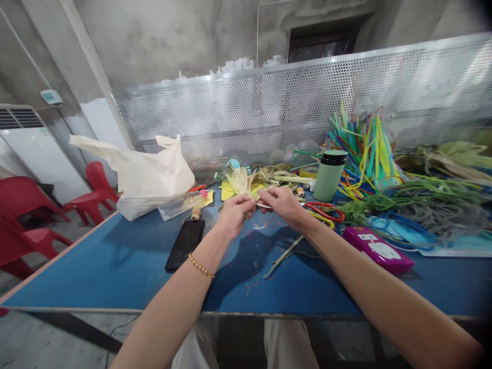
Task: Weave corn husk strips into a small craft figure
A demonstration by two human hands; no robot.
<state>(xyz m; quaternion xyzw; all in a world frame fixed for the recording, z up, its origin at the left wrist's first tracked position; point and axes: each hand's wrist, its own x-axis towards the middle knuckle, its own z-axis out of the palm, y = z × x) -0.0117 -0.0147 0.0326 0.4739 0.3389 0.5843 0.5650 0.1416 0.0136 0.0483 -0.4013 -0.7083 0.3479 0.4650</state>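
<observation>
Both my hands are raised over the middle of the blue table and pinch the same pale dried leaf strip. My left hand is closed on its left part, just below a bunch of pale yellow leaves. My right hand is closed on the strip's right end. A thin gold bracelet circles my left wrist. Another loose strip lies on the table under my right forearm.
A black phone lies left of my arms, a white plastic bag behind it. A green cup, red-handled scissors, coloured strips, green and grey cord and a purple case sit right. Red chairs stand left.
</observation>
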